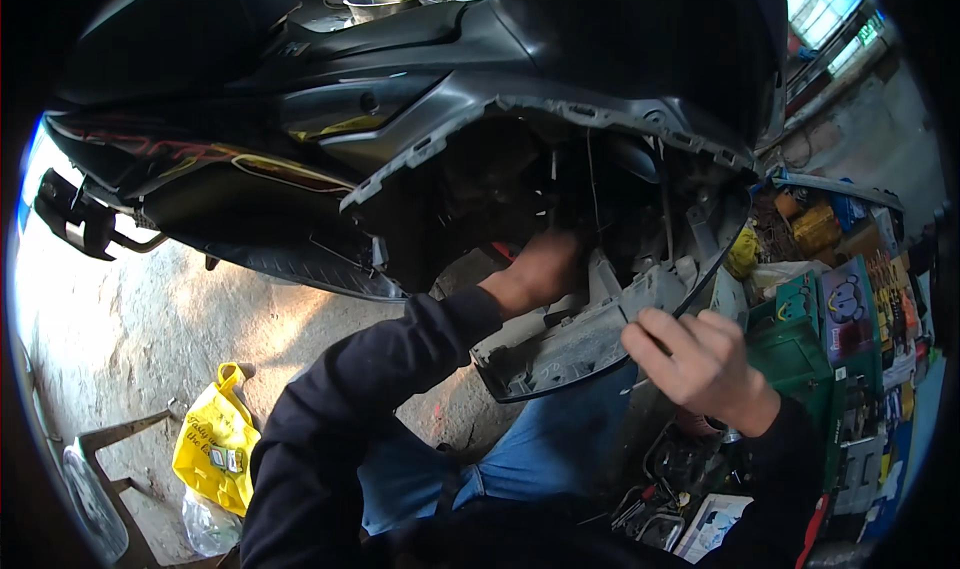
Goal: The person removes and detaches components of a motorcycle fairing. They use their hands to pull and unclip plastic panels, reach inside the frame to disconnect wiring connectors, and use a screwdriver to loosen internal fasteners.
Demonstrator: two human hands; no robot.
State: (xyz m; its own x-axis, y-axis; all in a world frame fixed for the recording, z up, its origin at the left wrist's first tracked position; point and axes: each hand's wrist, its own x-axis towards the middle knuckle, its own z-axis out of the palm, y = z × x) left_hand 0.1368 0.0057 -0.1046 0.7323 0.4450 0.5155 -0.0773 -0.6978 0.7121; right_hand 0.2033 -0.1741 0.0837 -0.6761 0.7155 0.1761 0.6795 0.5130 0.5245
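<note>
Scooter panel [580, 347] | right hand [700, 362]: grip pinching its edge | left hand [545, 271]: grip hidden, cannot tell

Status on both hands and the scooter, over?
Left hand inside scooter, grip hidden. Right hand gripping edge of fairing panel. Thin cable near left hand.

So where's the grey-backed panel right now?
Just right of centre in the head view, the panel is at the open side of the black scooter, its edge in the right hand.

Dark printed lettering [203, 428] across yellow bag [218, 409], partly readable.
</note>
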